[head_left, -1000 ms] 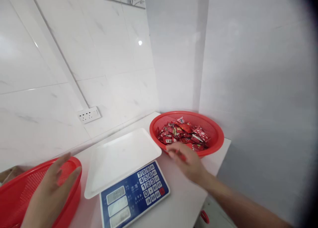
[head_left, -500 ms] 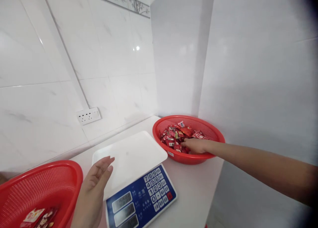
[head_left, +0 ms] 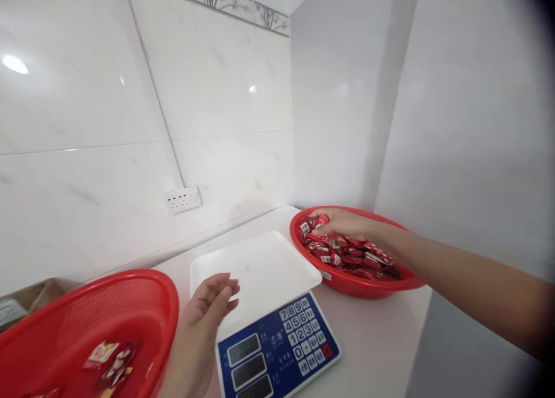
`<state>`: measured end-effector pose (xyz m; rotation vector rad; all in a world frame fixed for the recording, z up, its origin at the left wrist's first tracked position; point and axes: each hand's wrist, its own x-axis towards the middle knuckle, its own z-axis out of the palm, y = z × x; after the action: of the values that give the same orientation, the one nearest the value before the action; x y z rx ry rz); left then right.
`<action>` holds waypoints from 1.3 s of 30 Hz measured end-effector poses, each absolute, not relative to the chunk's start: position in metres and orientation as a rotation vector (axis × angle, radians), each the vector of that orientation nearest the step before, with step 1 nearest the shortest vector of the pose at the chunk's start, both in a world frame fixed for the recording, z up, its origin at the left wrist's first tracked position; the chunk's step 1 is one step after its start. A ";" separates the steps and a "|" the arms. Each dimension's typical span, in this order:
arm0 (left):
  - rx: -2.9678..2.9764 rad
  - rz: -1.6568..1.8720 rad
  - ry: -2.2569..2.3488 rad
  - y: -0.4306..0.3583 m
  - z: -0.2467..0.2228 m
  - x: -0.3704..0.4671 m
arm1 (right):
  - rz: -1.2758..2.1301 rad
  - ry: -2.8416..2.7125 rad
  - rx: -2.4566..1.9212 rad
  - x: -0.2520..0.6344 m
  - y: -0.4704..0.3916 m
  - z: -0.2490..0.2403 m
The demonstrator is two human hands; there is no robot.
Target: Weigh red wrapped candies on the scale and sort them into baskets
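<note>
Head view: our right hand (head_left: pixel 347 223) pinched a red packet (head_left: pixel 323 219), long axis unclear; loose wrapped packets (head_left: pixel 342 254) lay just nearer us; our left hand (head_left: pixel 202 317), open, empty, was farther off.

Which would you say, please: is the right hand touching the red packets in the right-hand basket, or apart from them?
Touching: the head view shows the right hand among the red packets, with one between its thumb and fingers.

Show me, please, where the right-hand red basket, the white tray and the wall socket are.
Right-hand red basket (head_left: pixel 362 287): head view, front outer wall.
White tray (head_left: pixel 264 268): head view, flat middle.
Wall socket (head_left: pixel 183 200): head view, faceplate centre.
</note>
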<state>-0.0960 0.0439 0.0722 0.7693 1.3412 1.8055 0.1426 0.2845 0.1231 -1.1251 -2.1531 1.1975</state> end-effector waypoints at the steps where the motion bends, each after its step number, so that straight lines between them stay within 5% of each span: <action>1: 0.795 1.797 1.338 0.044 0.072 -0.092 | 1.283 -2.148 -1.057 0.128 0.275 0.126; 10: 0.913 1.761 1.283 0.049 0.065 -0.081 | 1.727 -2.475 -0.442 0.025 0.192 0.123; 20: 0.568 1.941 1.071 0.053 0.056 -0.101 | 1.804 -2.244 -0.587 0.021 0.212 0.110; 31: 0.503 1.940 1.116 0.050 0.063 -0.102 | 1.206 -2.383 -0.856 0.024 0.225 0.096; 39: 0.489 1.961 1.148 0.049 0.067 -0.106 | 1.144 -2.390 -0.830 0.028 0.235 0.097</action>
<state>-0.1061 0.0493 0.0673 0.4887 1.1479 1.9607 0.0278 0.2355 0.0974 -0.8296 -2.3903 1.1444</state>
